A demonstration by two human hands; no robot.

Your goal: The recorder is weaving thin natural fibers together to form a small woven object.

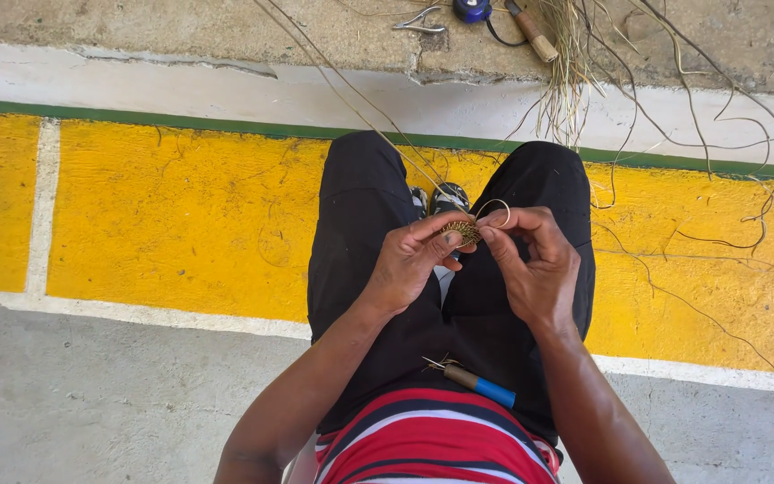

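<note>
A small round coil of woven straw (462, 232) sits between both hands above my knees. My left hand (408, 263) pinches its left side with thumb and fingers. My right hand (535, 262) pinches its right edge and holds a thin straw strand (494, 209) that loops up from the coil. A long strand (351, 99) runs from the coil up to the far ground. A small tool with a wooden and blue handle (477, 384) lies on my lap, apart from both hands.
A bundle of loose straw (566, 72) lies on the concrete ahead, with strands trailing right. Beside it are metal scissors (420, 21), a blue round object (473, 10) and a wooden-handled tool (530, 32). A yellow painted band (172, 215) crosses the floor.
</note>
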